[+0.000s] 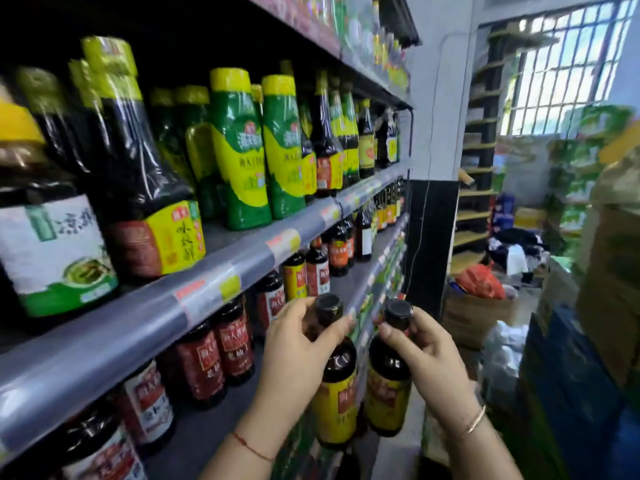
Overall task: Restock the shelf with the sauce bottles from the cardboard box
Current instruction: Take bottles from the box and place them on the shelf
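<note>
I hold two dark sauce bottles with black caps and yellow labels, upright, in front of the lower shelf (242, 410). My left hand (294, 344) is shut on the neck of the left bottle (337, 393). My right hand (426, 351) grips the neck of the right bottle (388, 389) just under its cap. The two bottles hang side by side, close to the shelf's front edge. Red-labelled dark bottles (214, 355) stand in rows on that shelf to the left. The cardboard box they came from is out of view.
The shelf above (173, 317) carries green squeeze bottles (239, 150) and large dark bottles. A white pillar (436, 98) stands past the shelf end. Stacked boxes (609, 289) crowd the right side. An open carton with a red bag (481, 282) lies on the floor behind.
</note>
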A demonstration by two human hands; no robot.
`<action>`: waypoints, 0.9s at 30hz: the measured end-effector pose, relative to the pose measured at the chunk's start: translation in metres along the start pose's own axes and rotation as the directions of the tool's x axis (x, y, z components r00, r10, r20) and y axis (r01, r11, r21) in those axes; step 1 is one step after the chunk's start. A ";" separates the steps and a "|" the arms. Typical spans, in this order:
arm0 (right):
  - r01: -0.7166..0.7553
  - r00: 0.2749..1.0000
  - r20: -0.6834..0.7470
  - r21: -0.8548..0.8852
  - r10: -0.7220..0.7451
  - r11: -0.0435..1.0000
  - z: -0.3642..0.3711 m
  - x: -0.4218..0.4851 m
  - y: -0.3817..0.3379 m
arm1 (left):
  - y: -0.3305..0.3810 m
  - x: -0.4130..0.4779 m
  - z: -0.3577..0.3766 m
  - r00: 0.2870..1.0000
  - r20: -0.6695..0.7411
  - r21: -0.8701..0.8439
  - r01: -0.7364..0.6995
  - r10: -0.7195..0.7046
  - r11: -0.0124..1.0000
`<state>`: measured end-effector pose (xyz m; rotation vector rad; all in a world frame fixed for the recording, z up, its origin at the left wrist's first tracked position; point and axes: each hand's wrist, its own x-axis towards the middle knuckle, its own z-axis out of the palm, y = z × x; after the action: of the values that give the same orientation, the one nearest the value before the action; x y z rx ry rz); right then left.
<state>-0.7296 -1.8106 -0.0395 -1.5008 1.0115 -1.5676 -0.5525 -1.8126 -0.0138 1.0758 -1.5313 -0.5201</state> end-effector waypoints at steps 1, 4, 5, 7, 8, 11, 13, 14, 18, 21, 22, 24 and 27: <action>0.008 1.000 0.014 0.023 -0.009 1.000 0.008 0.006 -0.003 | 0.002 0.001 -0.008 1.000 -0.029 0.008 0.000 0.000 1.000; 0.042 0.997 0.061 0.082 -0.047 0.996 0.034 0.022 -0.007 | -0.004 0.000 -0.030 0.995 -0.104 0.037 0.013 -0.009 0.999; 0.042 0.996 0.071 0.108 -0.050 0.993 0.042 0.027 -0.006 | -0.007 0.000 -0.035 0.992 -0.121 0.045 0.025 -0.020 0.999; 0.016 0.991 0.127 0.189 -0.041 0.982 0.058 0.038 -0.002 | -0.015 -0.003 -0.043 0.987 -0.157 0.063 0.053 -0.043 0.997; 0.002 0.986 0.164 0.218 -0.039 0.976 0.066 0.043 0.002 | -0.018 -0.004 -0.047 0.983 -0.176 0.073 0.067 -0.053 0.995; -0.021 0.970 0.239 0.281 -0.049 0.959 0.085 0.058 0.016 | -0.027 -0.005 -0.059 0.970 -0.229 0.072 0.103 -0.085 0.992; -0.054 0.963 0.267 0.346 -0.043 0.937 0.096 0.066 0.025 | -0.032 -0.003 -0.066 0.961 -0.254 0.058 0.129 -0.110 0.990; -0.065 0.959 0.279 0.375 -0.045 0.925 0.101 0.071 0.028 | -0.034 -0.001 -0.069 0.957 -0.265 0.059 0.138 -0.118 0.989; -0.067 0.932 0.348 0.434 -0.099 0.899 0.119 0.086 0.041 | -0.041 0.008 -0.076 0.947 -0.299 0.126 0.157 -0.114 0.979; -0.105 0.908 0.408 0.441 -0.095 0.891 0.128 0.096 0.053 | -0.051 0.014 -0.074 0.942 -0.318 0.163 0.164 -0.106 0.973; -0.114 0.898 0.430 0.428 -0.091 0.896 0.130 0.099 0.057 | -0.055 0.016 -0.073 0.938 -0.328 0.168 0.175 -0.112 0.970; -0.134 0.877 0.473 0.403 -0.080 0.905 0.132 0.105 0.065 | -0.061 0.016 -0.071 0.927 -0.355 0.159 0.185 -0.118 0.970; -0.142 0.849 0.521 0.389 -0.090 0.910 0.135 0.116 0.073 | -0.065 0.018 -0.067 0.915 -0.389 0.151 0.180 -0.109 0.972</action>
<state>-0.6019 -1.9541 -0.0550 -1.4758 0.3453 -1.1431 -0.4662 -1.8442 -0.0389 1.3547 -1.1780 -0.2510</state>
